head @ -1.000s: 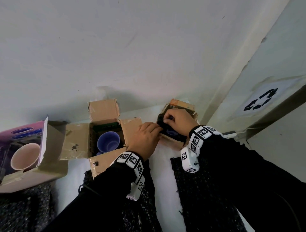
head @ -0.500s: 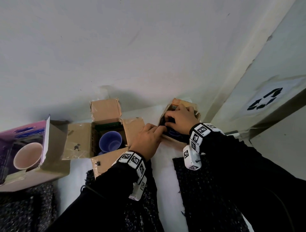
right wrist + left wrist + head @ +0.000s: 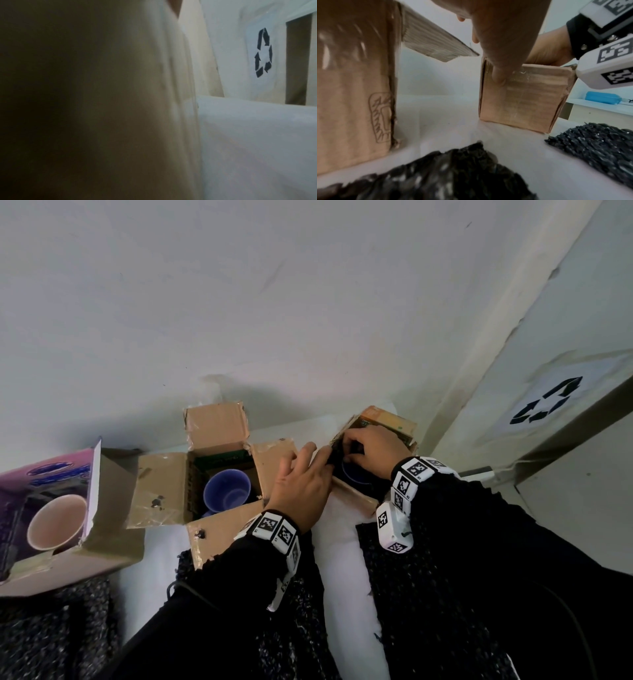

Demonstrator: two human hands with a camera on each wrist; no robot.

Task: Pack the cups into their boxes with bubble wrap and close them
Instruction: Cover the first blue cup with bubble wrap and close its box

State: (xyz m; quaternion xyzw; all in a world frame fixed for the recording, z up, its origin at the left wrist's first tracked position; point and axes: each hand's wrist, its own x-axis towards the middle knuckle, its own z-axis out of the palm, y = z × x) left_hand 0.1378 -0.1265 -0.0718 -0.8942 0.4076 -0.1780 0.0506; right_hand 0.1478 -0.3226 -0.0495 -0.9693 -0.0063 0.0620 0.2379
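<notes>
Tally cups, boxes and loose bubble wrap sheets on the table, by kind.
Cups: 3, namely pink cup, purple cup in the middle open cardboard box, purple cup in the right cardboard box.
Boxes: 3, counting also the purple printed box.
Black bubble wrap sheets: 3, at and.
Total: 9.

The boxes (image 3: pixel 219 440) were brown, one (image 3: pixel 44 474) purple-printed. One cup (image 3: pixel 227 494) was blue, another (image 3: pixel 56 522) pinkish. The wrap (image 3: pixel 462 169) was speckled black, the bench (image 3: pixel 342 559) white.

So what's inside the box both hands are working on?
Inside the right-hand box, a blue cup's rim shows, with dark wrap beside it. The right hand and left hand cover the rest.
</notes>
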